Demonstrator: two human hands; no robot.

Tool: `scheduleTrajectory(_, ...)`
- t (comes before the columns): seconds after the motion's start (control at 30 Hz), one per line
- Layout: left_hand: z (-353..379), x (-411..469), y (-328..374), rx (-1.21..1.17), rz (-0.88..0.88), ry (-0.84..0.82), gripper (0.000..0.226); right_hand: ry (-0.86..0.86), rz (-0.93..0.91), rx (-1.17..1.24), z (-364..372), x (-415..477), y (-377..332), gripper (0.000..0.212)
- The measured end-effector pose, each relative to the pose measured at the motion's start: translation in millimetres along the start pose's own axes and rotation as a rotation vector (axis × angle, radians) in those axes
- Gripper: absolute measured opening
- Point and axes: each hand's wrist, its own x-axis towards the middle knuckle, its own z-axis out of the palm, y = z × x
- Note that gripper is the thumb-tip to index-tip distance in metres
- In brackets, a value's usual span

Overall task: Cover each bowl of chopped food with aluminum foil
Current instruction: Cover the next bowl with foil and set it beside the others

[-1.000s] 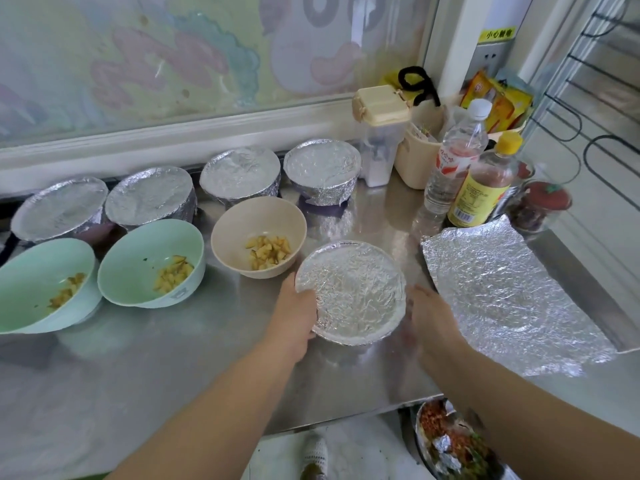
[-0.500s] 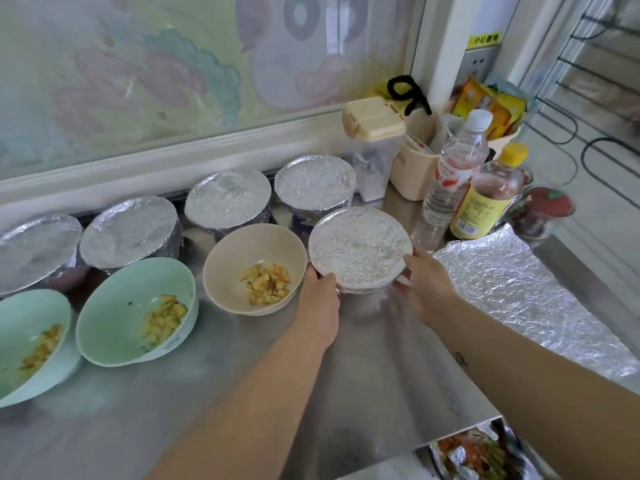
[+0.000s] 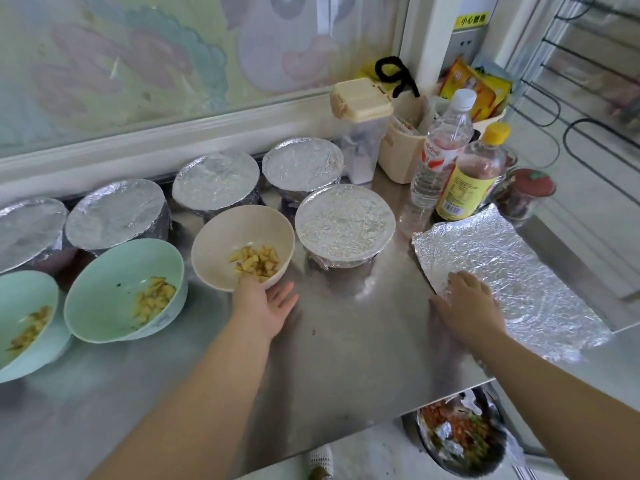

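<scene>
Left hand [image 3: 265,306], fingers loosely straight, touches the near rim of the beige bowl [image 3: 211,244] at frame centre. Right hand [image 3: 467,303] lies flat, fingers spread, on the foil sheet [image 3: 526,265].

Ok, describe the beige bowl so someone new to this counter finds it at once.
On the steel counter, bowls stand in two rows under the window; take the front row. The beige bowl sits between a green bowl and a foil-covered bowl, by the left hand. It is the only open bowl that is not green.
</scene>
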Motion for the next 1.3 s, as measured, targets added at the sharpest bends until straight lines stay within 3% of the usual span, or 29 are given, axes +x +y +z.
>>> scheduleTrajectory(0.23, -20, -18, -15, 0.002, 0.041, 0.038, 0.040, 0.041, -0.095, 0.008, -1, 0, 14, 0.051)
scheduleTrajectory(0.4, -41, -48, -52, 0.018, -0.001, 0.014, 0.033, 0.087, -0.151, -0.005, -2, -13, 18, 0.050)
scheduleTrajectory(0.57, -53, -81, -79, 0.070, -0.047, -0.014, 0.023, 0.108, -0.175, -0.016, -4, -23, 14, 0.030)
scheduleTrajectory(0.83, -70, -103, -99, 0.151, -0.084, -0.051, 0.027, 0.097, -0.206, -0.016, -9, -34, 22, 0.051)
scheduleTrajectory(1.03, -72, -105, -103, 0.262, -0.099, -0.063, 0.029, 0.135, -0.196, 0.010, -13, -22, 31, 0.014)
scheduleTrajectory(1.1, -71, -101, -103, 0.298, -0.042, 0.001, 0.036, 0.161, -0.198, 0.042, -19, -20, 32, 0.013)
scheduleTrajectory(1.17, -71, -100, -102, 0.412, 0.103, 0.162, 0.058, 0.205, -0.202, 0.113, -26, -20, 31, 0.016)
scheduleTrajectory(1.23, -69, -105, -100, 0.558, 0.325, 0.303, 0.073, 0.244, -0.206, 0.208, -35, -23, 31, 0.016)
scheduleTrajectory(1.3, -63, -115, -99, 0.642, 0.622, 0.334, 0.069, 0.257, -0.199, 0.265, -46, -28, 32, 0.014)
